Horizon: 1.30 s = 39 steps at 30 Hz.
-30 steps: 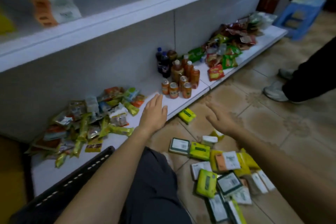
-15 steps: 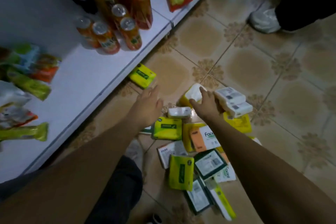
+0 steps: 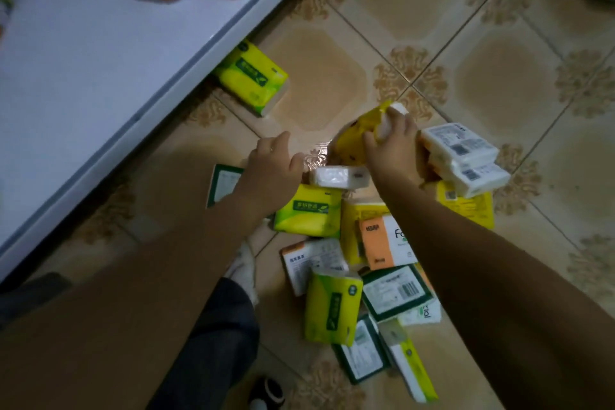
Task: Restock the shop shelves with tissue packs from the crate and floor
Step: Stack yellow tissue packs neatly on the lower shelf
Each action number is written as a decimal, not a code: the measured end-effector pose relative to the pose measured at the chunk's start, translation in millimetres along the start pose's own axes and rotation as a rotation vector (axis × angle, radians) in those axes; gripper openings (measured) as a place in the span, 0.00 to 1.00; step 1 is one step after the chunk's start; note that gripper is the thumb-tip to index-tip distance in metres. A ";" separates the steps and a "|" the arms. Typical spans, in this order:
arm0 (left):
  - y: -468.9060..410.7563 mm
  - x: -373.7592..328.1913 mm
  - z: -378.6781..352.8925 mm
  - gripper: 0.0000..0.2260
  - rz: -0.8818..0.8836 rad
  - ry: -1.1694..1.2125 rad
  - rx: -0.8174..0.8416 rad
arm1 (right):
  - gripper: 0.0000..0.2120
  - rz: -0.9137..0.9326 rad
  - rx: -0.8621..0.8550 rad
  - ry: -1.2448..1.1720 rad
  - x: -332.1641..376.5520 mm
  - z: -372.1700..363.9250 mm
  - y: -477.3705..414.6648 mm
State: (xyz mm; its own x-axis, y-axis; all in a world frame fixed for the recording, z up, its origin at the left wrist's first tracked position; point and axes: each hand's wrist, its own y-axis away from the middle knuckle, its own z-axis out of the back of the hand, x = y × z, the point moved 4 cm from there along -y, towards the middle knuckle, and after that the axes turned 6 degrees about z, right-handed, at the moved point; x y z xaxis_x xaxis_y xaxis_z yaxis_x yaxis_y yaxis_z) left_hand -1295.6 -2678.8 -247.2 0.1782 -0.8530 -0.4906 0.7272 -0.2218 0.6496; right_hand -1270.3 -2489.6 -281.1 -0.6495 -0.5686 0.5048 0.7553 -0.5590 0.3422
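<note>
Pack of yellow tissues (image 3: 357, 138) now in right hand (image 3: 394, 151).

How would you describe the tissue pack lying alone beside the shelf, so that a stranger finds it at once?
Find the white bottom shelf and follow its front edge down to the tiled floor. One yellow-green tissue pack lies there, right against that edge. Unlike the pile of packs farther out, it lies alone and touches no other pack.
</note>
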 end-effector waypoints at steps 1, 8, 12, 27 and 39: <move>11.3 0.2 7.3 0.33 -0.009 0.005 -0.001 | 0.26 0.012 -0.020 -0.113 3.5 7.5 6.1; 104.5 -18.2 103.9 0.24 0.006 0.040 -0.125 | 0.22 0.113 0.045 -0.575 101.1 96.6 94.0; 183.8 -17.3 178.6 0.26 0.085 0.239 -0.269 | 0.23 0.226 0.169 -0.743 180.5 140.2 168.1; 573.0 48.8 318.8 0.23 -0.194 0.669 -0.887 | 0.26 1.080 0.378 -0.644 378.9 233.1 520.5; 717.2 122.9 395.8 0.32 -0.092 0.365 -1.101 | 0.36 1.492 0.424 -0.415 483.6 242.4 646.3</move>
State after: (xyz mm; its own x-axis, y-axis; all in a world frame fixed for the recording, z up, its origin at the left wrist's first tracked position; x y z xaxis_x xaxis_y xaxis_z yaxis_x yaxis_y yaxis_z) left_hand -1014.5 -3129.6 388.2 0.1446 -0.6282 -0.7645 0.8983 0.4073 -0.1648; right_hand -1075.1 -2979.5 376.3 0.6686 -0.1915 0.7185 0.6762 0.5585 -0.4804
